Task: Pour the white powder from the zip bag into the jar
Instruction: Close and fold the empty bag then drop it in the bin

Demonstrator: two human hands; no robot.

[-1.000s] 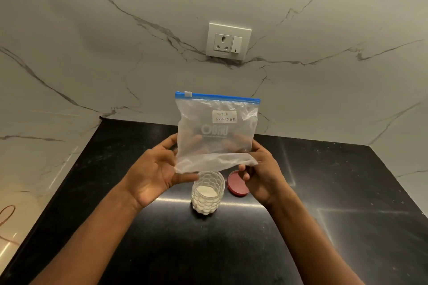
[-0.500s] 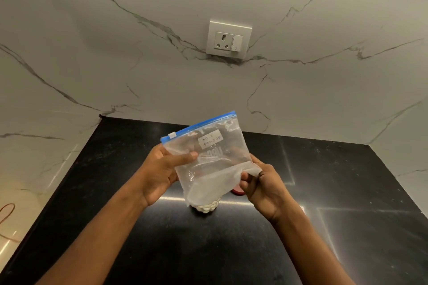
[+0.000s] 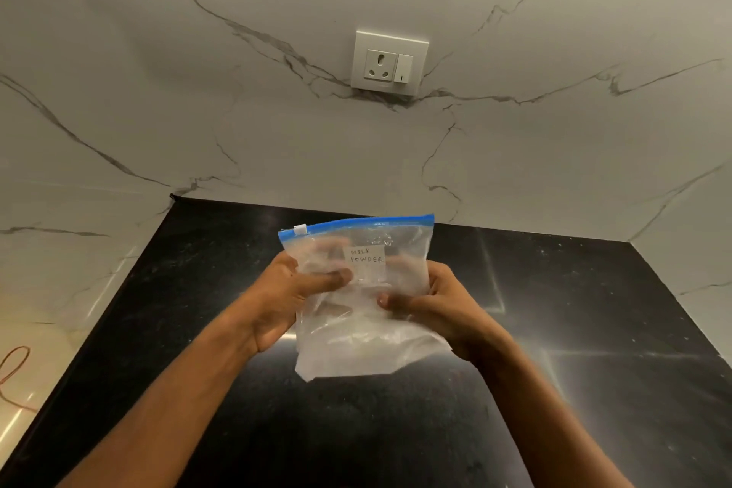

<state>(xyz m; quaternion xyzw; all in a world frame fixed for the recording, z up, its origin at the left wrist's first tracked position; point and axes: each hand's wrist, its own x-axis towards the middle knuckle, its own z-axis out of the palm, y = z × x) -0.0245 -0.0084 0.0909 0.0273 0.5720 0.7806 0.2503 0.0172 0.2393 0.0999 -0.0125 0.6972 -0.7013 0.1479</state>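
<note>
Both hands (image 3: 293, 301) (image 3: 439, 301) clutching crumpled zip bag (image 3: 356, 345), seemingly emptied, above black counter (image 3: 198, 289)

Kitchen corner, black stone counter against marble-look walls.

Glossy black countertop (image 3: 594, 388) with fine pale speckles fills the near and middle area, catching bright streaks of reflected light on the right and centre. Far wall (image 3: 198, 71) is pale grey-white slab with dark branching veins; similar veined panels angle in at left and right. White socket plate (image 3: 390, 63) with a three-pin outlet and one rocker switch sits on the far wall, centre. Beige glossy floor (image 3: 43, 349) shows at lower left, with a thin reddish cord (image 3: 16, 376) looped on it.
</note>
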